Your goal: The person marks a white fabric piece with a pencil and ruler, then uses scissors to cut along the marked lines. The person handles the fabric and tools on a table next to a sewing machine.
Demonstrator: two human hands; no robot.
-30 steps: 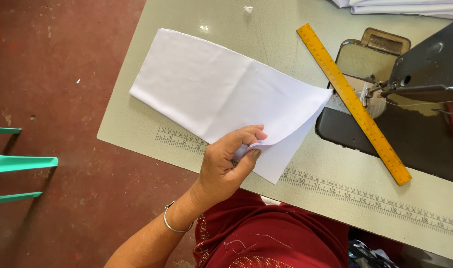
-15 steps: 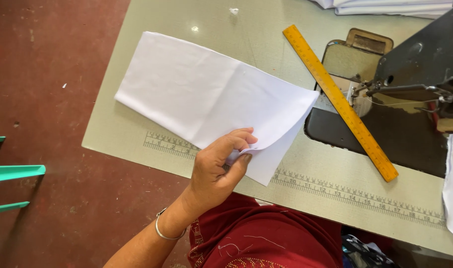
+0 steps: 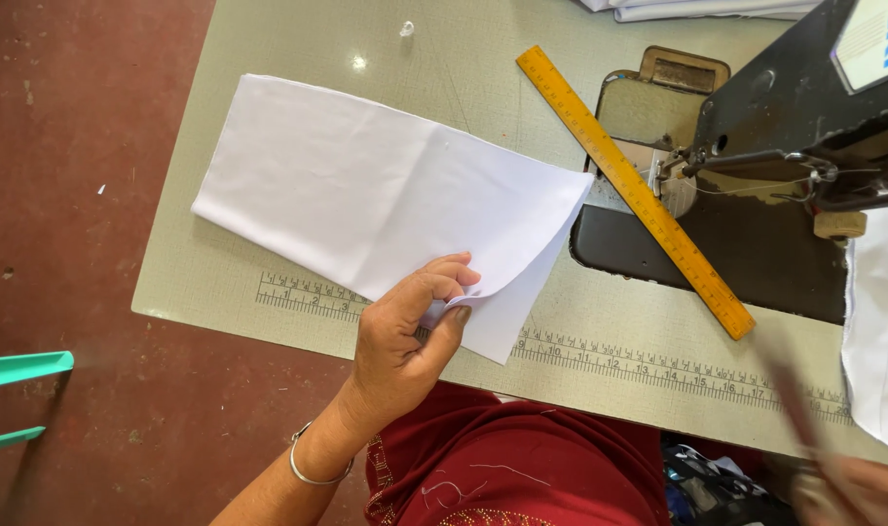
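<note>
**White cloth pinched at its near edge on the sewing desk**

The left hand point(image 3: 405, 336) holds the folded white cloth point(image 3: 376, 200) at its near edge, close to the right-hand corner. The fingers point(image 3: 451, 273) curl over the top layer and the thumb presses from beneath, so they are clamped on the cloth's edge, which lifts slightly there. The rest of the cloth lies flat on the desk point(image 3: 298, 39), just left of the sewing machine point(image 3: 785, 127), its right corner almost touching the machine's dark base.

The cloth's long axis runs from the upper left, near the desk's left edge, down to the right toward the machine. The pinched corner points toward the person's lap; the opposite short end points toward the desk's far left side.

By its look the cloth is light, thin and soft: it creases and droops where it is raised, and its layers could slide apart. A hold on the folded edge or a corner, with all layers pinched together, seems the safest grip.

A yellow ruler point(image 3: 634, 190) lies diagonally across the machine's base, just beside the cloth's right corner. The right hand point(image 3: 853, 487) shows at the lower right, blurred; whether its fingers are open or closed I cannot tell. More white fabric point(image 3: 877, 321) hangs at the right edge.
</note>
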